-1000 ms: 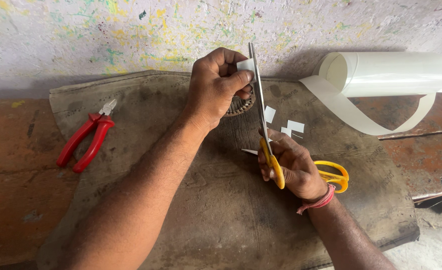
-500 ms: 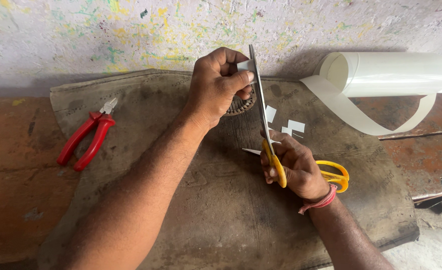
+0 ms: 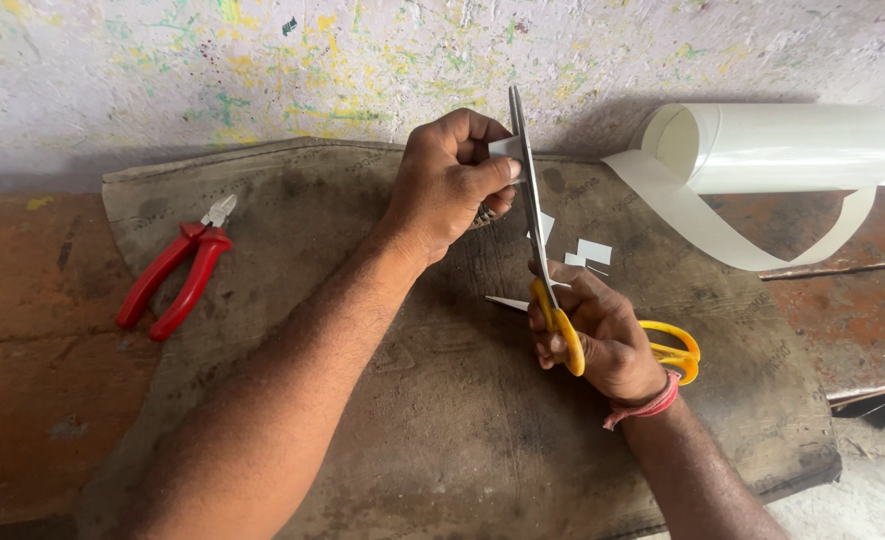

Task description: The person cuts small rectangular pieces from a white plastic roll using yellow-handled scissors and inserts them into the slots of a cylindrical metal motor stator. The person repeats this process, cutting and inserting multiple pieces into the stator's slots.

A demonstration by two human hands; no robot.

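My left hand (image 3: 453, 180) pinches a small white paper piece (image 3: 504, 148) near the wall, with a round dark object partly hidden under the palm. My right hand (image 3: 593, 330) grips yellow-handled scissors (image 3: 535, 215), whose long blades point up and away and meet the white piece at my left fingertips. Small white paper offcuts (image 3: 588, 252) lie on the mat just beyond my right hand.
A worn brown mat (image 3: 443, 420) covers the reddish bench top. Red-handled pliers (image 3: 178, 272) lie at its left edge. A roll of white sheet (image 3: 793, 148) with a loose curling strip rests at the back right against the paint-speckled wall. A thin metal rod (image 3: 843, 268) lies at right.
The scissor blades have closed slightly on the white piece. Both hands stay in nearly the same place.
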